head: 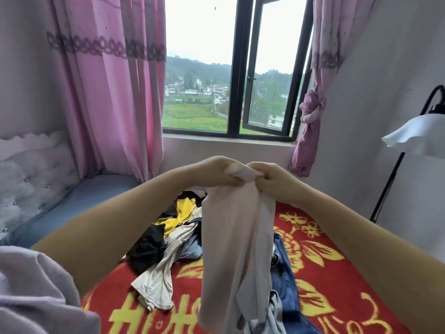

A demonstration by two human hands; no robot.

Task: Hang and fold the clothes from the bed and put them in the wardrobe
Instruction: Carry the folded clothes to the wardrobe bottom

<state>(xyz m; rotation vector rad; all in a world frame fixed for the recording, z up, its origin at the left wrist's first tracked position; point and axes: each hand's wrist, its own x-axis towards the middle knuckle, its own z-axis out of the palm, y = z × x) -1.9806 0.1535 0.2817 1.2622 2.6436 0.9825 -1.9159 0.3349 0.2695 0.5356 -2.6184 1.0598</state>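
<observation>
Both hands are up at chest height in front of us, close together, each pinching the top edge of the pale beige, thin, soft garment [237,239] — the left hand [218,171] with its fingers curled over one bunched corner, the right hand [274,178] clenched on the cloth just beside it. We hold it high so that the fabric hangs free and its own weight pulls it straight; that is, we judge, how we find its shape before deciding whether it goes on a hanger or gets folded. It drops in a long narrow drape, its lower end out of sight below the frame.

Beneath it lies the rest of the work: a loose heap of clothes [173,230] on the bed — a black piece, a yellow-and-black one, a cream top spread toward us — and blue denim jeans [286,280] just to the right of the hanging cloth. They sit on the red blanket with yellow flower patterns [320,268], which covers the bed's near part. The pile looks barely sorted, so we judge the task is at an early stage.

Farther out are the pink curtains [115,92], the dark-framed window [237,68] with one pane swung open, and a floor lamp with a white frilled shade [416,133] at the right. No wardrobe is in view.
</observation>
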